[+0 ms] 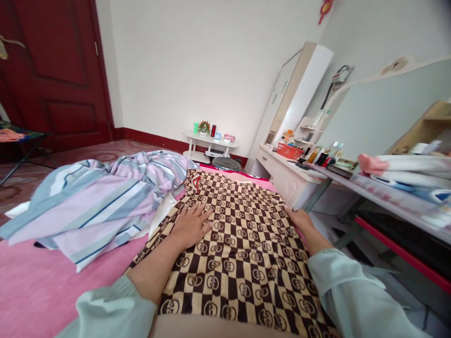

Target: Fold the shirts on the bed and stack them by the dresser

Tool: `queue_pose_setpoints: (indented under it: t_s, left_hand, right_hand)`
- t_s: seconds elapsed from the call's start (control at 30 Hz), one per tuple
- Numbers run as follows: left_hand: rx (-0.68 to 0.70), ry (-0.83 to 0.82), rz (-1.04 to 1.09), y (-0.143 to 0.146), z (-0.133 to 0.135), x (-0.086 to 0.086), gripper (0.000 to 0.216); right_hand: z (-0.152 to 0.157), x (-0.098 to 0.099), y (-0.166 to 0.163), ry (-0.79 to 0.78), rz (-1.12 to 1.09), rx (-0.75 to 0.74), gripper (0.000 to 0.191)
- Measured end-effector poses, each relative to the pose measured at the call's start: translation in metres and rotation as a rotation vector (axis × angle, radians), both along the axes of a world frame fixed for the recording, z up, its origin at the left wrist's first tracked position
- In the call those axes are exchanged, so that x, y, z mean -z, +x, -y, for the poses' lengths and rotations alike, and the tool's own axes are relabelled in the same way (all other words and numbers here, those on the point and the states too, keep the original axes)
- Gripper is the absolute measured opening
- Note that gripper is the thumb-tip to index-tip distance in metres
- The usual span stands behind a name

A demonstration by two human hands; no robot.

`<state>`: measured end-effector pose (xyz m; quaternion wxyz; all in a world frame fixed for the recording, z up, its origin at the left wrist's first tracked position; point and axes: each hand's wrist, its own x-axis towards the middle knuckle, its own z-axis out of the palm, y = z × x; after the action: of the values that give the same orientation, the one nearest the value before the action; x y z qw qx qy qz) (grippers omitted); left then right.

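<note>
A brown and beige checkered garment with small printed emblems lies spread out in front of me over pink bedding. Near its far left corner is a red-edged detail. Flat on the left part of the cloth rests my left hand, palm down with fingers spread. At the garment's right edge is my right hand, its fingers closed at the cloth's border and partly hidden. To the left, a crumpled striped cloth in pink, white and blue-grey lies in a heap.
Pink bedding shows at the lower left. On the right stand a white dresser with a red basket and bottles, and a grey table bearing folded items. A low white stand is at the far wall; a red door is left.
</note>
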<state>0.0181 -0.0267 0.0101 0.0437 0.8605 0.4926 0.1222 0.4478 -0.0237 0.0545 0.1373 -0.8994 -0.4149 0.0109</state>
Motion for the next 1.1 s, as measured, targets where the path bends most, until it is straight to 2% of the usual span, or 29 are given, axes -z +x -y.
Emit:
queue_pose_setpoints:
  t_s: [0.13,0.2,0.23,0.3,0.37,0.4,0.43,0.47,0.57,0.63,0.8,0.93,1.0,1.1]
  left_hand:
    - [0.007,0.004,0.010,0.001,-0.002,0.002,0.060]
    - [0.008,0.012,0.017,0.001,-0.003,0.004,0.060]
    - [0.009,0.014,0.018,0.001,-0.003,0.004,0.059]
    - [0.007,0.016,0.018,0.001,-0.003,0.004,0.059]
    - [0.004,0.018,0.015,0.001,-0.003,0.004,0.058]
    - [0.001,0.019,0.014,0.001,-0.002,0.003,0.058]
    - [-0.002,0.019,0.014,0.001,-0.002,0.003,0.058]
    - [-0.003,0.020,0.014,0.001,-0.002,0.002,0.058]
    - [-0.004,0.016,0.020,0.001,-0.002,0.002,0.058]
    - [-0.006,0.010,0.024,0.001,-0.001,0.002,0.058]
    - [-0.002,-0.002,0.028,0.001,-0.001,0.001,0.058]
    - [-0.006,-0.010,0.028,0.001,-0.001,0.000,0.058]
    - [-0.009,-0.017,0.030,0.001,-0.001,-0.001,0.058]
    - [-0.006,-0.017,0.036,0.001,0.000,-0.001,0.058]
  right_hand:
    - [-0.016,0.006,-0.004,-0.045,0.012,-0.086,0.035]
    - [-0.018,0.005,-0.022,0.067,0.116,-0.104,0.031]
    - [-0.016,0.003,-0.034,0.152,0.199,-0.159,0.033]
    - [-0.010,0.001,-0.061,0.286,0.356,-0.427,0.034]
    - [-0.002,-0.001,-0.085,0.259,0.398,-0.827,0.031]
    - [0.001,-0.001,-0.094,0.220,0.377,-0.976,0.029]
    - [0.004,-0.001,-0.100,0.203,0.347,-1.045,0.028]
    - [0.005,0.000,-0.103,0.217,0.319,-1.033,0.028]
    - [0.002,0.003,-0.101,0.335,0.276,-0.761,0.026]
    - [-0.003,0.005,-0.098,0.337,0.291,-0.670,0.023]
    - [-0.008,0.007,-0.112,0.174,0.315,-0.751,0.048]
    - [-0.014,0.006,-0.113,0.072,0.263,-0.677,0.028]
    - [-0.019,0.003,-0.097,0.121,0.214,-0.525,0.030]
    - [-0.027,-0.003,-0.054,0.192,0.107,-0.184,0.039]
